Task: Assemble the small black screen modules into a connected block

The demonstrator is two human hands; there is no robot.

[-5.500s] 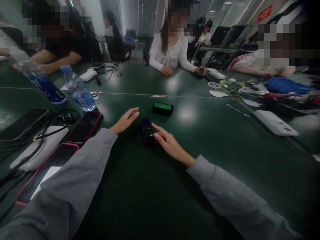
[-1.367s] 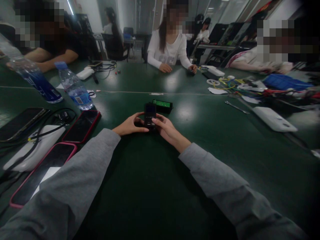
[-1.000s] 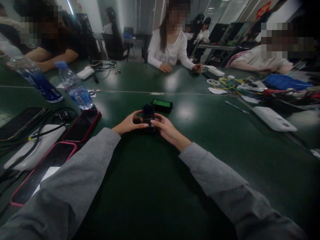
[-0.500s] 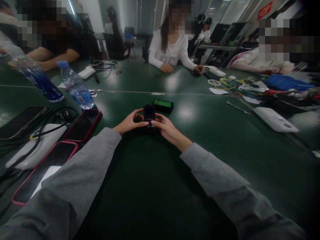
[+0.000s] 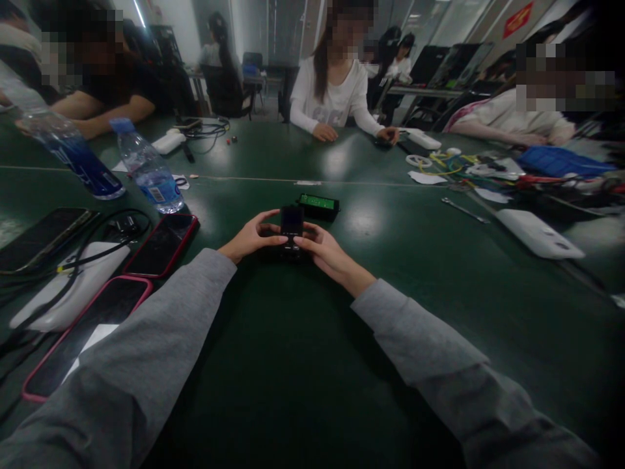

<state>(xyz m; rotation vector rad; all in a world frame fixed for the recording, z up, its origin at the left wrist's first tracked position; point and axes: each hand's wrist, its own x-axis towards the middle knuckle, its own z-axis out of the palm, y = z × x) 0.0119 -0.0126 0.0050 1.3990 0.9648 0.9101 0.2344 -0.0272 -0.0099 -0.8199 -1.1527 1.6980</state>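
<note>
Between my hands is a small black handheld device [image 5: 291, 223] with a dark screen and a few buttons below it. My left hand [image 5: 251, 240] grips its left side, the thumb lying on the lower front. My right hand [image 5: 328, 251] holds the right side, its thumb near the buttons too. The fingers behind the device are mostly hidden. Just beyond it, slightly to the right, a black open case with a green circuit board [image 5: 318, 204] lies on the dark green table [image 5: 303, 365].
Left: two water bottles [image 5: 155, 179], phones [image 5: 163, 244], a white power bank [image 5: 53, 303] and black cables. Right: a wrench [image 5: 465, 210], another white power bank [image 5: 540, 233], tangled wires [image 5: 454, 163] and a blue tray [image 5: 561, 159]. Other people sit around the far side.
My left thumb has shifted slightly left on the front of the device. Both hands still hold it in nearly the same place.
</note>
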